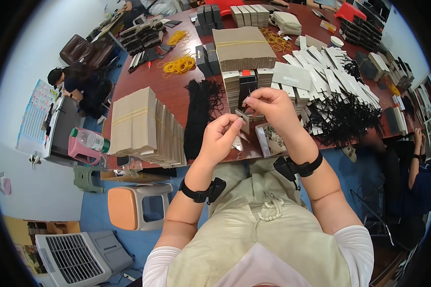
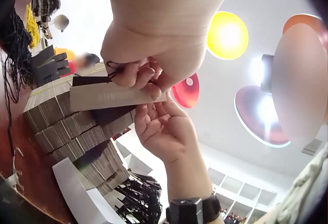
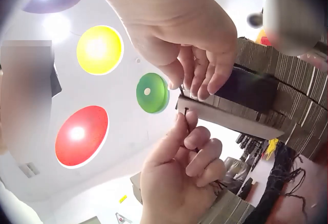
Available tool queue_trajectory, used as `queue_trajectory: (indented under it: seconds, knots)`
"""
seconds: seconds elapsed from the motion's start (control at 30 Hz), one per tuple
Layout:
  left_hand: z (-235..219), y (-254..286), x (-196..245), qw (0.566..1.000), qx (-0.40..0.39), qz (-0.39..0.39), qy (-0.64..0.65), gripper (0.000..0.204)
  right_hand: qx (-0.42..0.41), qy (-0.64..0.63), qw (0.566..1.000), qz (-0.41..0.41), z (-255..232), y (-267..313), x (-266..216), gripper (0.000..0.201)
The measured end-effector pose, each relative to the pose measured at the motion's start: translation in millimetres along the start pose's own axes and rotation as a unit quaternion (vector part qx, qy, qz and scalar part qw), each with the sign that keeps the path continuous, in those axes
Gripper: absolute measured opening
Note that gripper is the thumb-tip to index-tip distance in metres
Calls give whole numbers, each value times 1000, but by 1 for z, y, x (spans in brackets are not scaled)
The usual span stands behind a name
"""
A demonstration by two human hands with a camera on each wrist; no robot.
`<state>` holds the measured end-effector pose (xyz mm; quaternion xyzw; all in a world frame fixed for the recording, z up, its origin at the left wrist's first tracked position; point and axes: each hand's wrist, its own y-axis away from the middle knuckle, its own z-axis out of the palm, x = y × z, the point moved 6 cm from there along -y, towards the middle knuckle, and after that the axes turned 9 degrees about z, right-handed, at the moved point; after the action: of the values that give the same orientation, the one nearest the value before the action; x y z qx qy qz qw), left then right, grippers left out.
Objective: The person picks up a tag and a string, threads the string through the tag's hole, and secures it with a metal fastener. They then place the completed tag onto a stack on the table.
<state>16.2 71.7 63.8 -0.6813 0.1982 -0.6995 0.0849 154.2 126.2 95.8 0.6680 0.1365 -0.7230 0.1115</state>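
Tag (image 3: 230,118): pinched by left hand (image 1: 218,141), fingertips closed, near table's (image 1: 134,81) front edge
Cord (image 3: 181,92): pinched likewise by right hand (image 1: 277,109); could be slipped free by uneven tugging

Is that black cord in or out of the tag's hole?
In: the cord passes through the hole near the end of the tag.

Bare left hand (image 1: 220,137) and bare right hand (image 1: 273,107) are held close together above the near edge of the dark-red wooden table (image 1: 135,80), right farther in. Thumbs are pinched to fingers; both forearms are extended tableward.
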Motion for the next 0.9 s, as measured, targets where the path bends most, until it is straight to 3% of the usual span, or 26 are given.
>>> queue_trajectory:
  seconds: [0.27, 0.37, 0.47, 0.57, 0.8, 0.9]
  knots:
    - [-7, 4, -9, 999, 10, -28, -18, 13, 100, 152, 977, -107, -6, 12, -12, 11]
    - [-8, 3, -11, 999, 17, -30, -10, 13, 88, 55, 990, -90, -6, 12, -4, 12]
    - [-7, 4, -13, 999, 21, -21, 19, 14, 23, -106, 993, -37, -6, 8, 12, 11]
    - [-5, 8, -16, 994, 3, -83, 76, 15, -50, -324, 945, 20, 0, 5, 13, 12]
    - [-12, 12, -23, 992, 69, -68, 86, 24, -168, -435, 884, 44, -2, 7, 12, 31]
    - [-23, 13, -20, 993, 106, -31, 41, 25, -136, -436, 888, 58, -11, 9, 26, 30]
